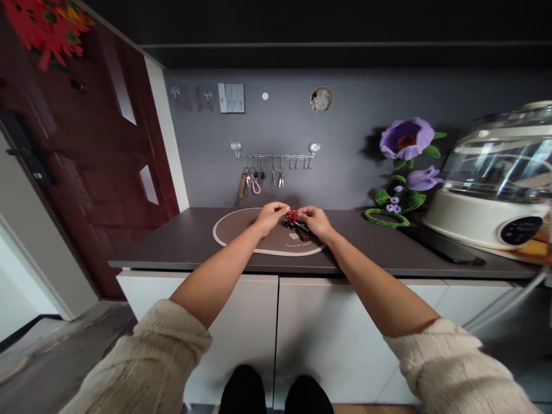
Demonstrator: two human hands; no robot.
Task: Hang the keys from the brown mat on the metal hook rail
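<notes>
A bunch of keys (291,223) with a red cord (292,215) and a dark brown fob (303,234) is between my two hands, over a brown oval mat (233,227) with a pale rim. My left hand (272,216) pinches at the left side of the bunch, thumb and forefinger closed by the red cord. From the right, my right hand (315,221) has its fingers closed at the bunch too. Which part each fingertip grips is too small to make out. Behind them on the wall, a hook rail (276,156) carries several hanging keys (254,179).
The dark counter (185,236) runs along the grey wall. To the right stand a purple fabric flower (407,140), a black phone-like slab (448,247) and a white appliance with a clear cover (487,213). A dark cabinet (345,29) overhangs. At left is a red-brown door (95,155).
</notes>
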